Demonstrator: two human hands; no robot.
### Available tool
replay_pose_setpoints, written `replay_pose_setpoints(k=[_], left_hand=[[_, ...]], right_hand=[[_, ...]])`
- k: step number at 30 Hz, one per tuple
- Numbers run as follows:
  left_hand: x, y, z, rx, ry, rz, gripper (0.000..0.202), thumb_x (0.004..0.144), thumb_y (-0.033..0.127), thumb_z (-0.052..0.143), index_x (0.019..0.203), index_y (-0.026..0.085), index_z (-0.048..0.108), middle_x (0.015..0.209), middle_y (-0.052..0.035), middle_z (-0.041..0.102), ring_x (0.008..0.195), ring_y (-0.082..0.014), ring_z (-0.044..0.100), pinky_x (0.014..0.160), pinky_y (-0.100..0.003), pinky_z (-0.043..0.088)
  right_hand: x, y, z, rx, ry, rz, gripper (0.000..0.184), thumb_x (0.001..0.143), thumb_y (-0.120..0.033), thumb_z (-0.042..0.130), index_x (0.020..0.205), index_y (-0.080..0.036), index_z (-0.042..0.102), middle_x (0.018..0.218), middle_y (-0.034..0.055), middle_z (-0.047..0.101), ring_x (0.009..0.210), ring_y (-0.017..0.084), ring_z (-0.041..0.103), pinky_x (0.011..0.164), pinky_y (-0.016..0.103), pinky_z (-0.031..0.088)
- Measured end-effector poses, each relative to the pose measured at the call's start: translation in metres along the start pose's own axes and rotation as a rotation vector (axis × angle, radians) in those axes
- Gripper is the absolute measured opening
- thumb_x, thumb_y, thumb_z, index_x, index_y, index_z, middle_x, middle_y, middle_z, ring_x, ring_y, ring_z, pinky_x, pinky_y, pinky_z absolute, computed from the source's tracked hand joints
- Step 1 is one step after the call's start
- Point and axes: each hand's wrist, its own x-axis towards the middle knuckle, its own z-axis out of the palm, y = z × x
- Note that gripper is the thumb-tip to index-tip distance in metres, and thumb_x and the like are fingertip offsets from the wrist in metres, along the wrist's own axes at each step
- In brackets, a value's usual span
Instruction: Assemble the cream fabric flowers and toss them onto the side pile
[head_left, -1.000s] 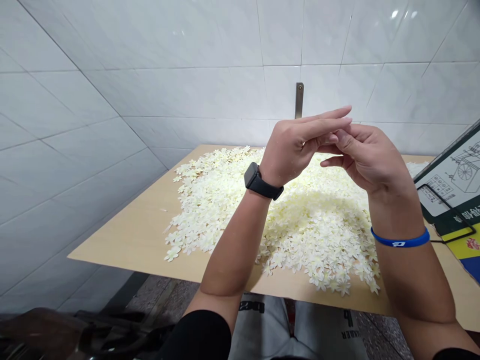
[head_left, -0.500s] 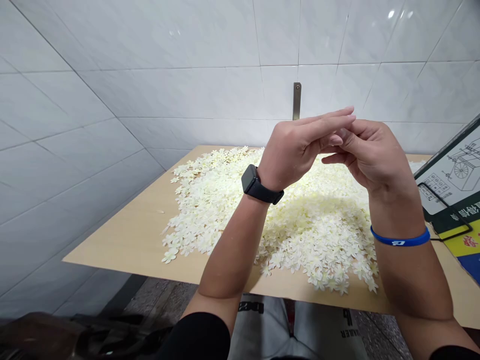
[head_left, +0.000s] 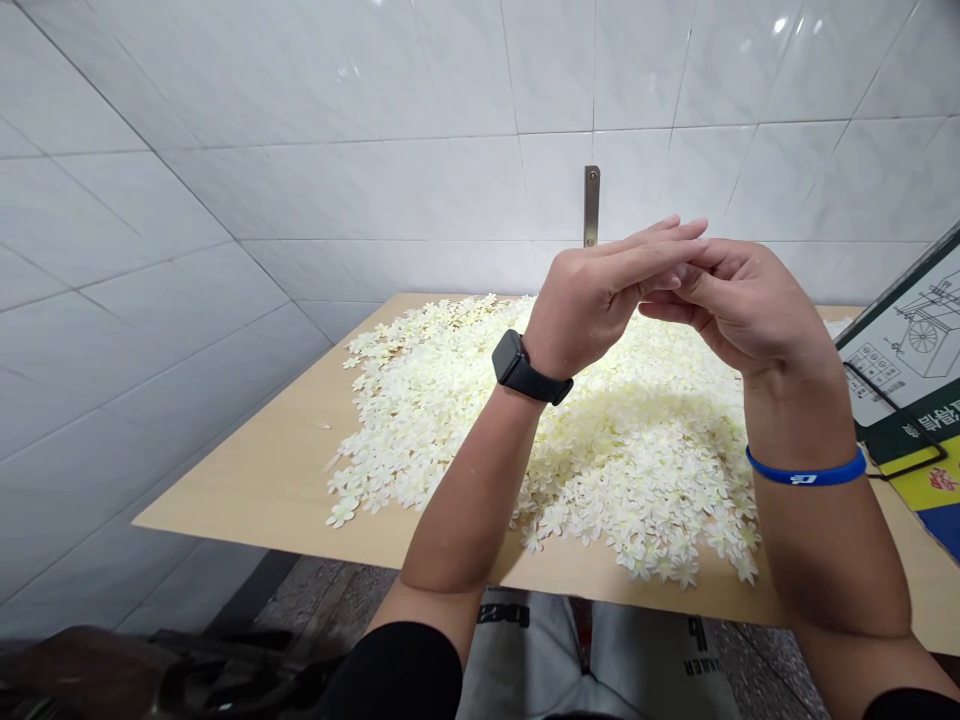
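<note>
- Blue wristband [head_left: 806, 478] just behind the right hand [head_left: 750, 310]: a small white mark, too small to read.
- Light trousers [head_left: 645, 660]: black lettering on both legs, upside down from this view; the right-hand print seems to end in "ER", the rest is unreadable.
- Sign [head_left: 911, 340]: tiny boxed print below a line drawing, too small to read.
- Green strip [head_left: 934, 425] on the sign: white characters, upside down, unreadable.
- Yellow patch [head_left: 911, 480]: a red emblem, unreadable.

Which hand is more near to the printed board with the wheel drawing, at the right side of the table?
The right hand is nearer: it is raised left of the printed board in this view. The left hand is farther away, on the far side of the right hand.
</note>
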Motion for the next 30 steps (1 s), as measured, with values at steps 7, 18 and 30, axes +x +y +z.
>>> replay_pose_setpoints(k=[7,18,30], left_hand=[[0.002,0.004,0.000,-0.010,-0.086,-0.085,0.047,0.099,0.019,0.053,0.144,0.030,0.058,0.134,0.0032,0.072,0.119,-0.0215,0.072,0.095,-0.033,0.066],[0.004,-0.006,-0.010,0.122,-0.113,-0.008,0.042,0.108,0.024,0.037,0.142,0.038,0.058,0.146,0.0091,0.063,0.143,-0.0189,0.055,0.119,-0.045,0.052],[0.000,-0.008,-0.003,0.161,-0.068,-0.027,0.046,0.104,0.024,0.047,0.148,0.036,0.054,0.144,0.0019,0.065,0.128,-0.0195,0.068,0.102,-0.036,0.063]], right_hand=[[0.000,0.000,-0.004,0.014,-0.119,0.108,0.035,0.073,-0.052,0.089,0.074,-0.022,0.072,0.071,0.0015,0.068,0.085,0.020,0.072,0.078,0.037,0.064],[-0.009,-0.013,-0.002,-0.048,-0.153,0.030,0.038,0.077,-0.062,0.081,0.087,-0.026,0.077,0.089,0.0021,0.075,0.101,0.022,0.073,0.088,0.042,0.065],[-0.007,-0.005,0.019,-0.050,0.056,-0.081,0.039,0.080,-0.058,0.081,0.071,-0.022,0.071,0.076,0.0015,0.069,0.094,0.023,0.072,0.079,0.038,0.065]])
